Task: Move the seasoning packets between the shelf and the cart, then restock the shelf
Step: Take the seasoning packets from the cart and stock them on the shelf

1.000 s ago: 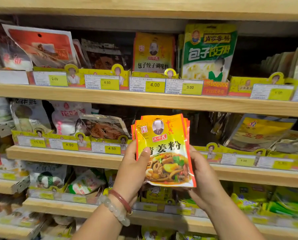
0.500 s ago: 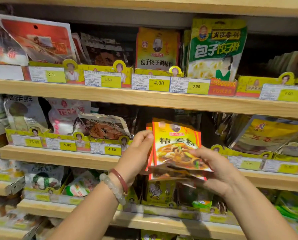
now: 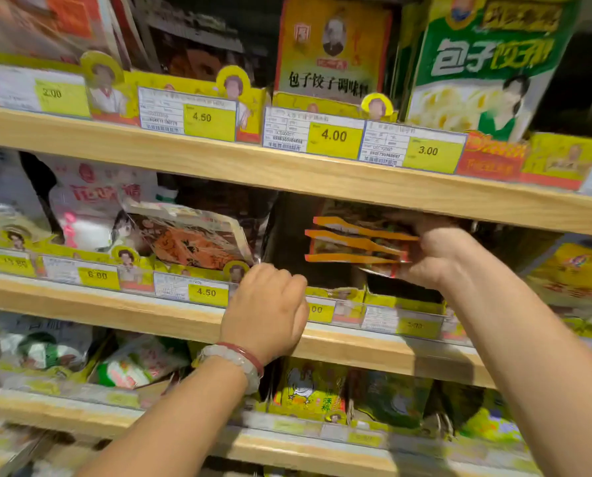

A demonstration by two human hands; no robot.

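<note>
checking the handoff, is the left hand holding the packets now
No, the right hand alone grips the packets; the left hand is at the shelf edge.

Both bare forearms reaching up and forward, left hand knuckles up with fingers curled under, beaded bracelets on its wrist, right hand raised higher, blurred, fingers pinching a fanned stack of packets

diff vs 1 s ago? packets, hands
The orange packets went from upright in front of the shelf, held by both hands, to lying flat, pushed into the middle shelf's dark slot. The right hand alone grips them now; the left hand let go and rests curled at the shelf's front edge. Neighbouring stock is unmoved.
</note>
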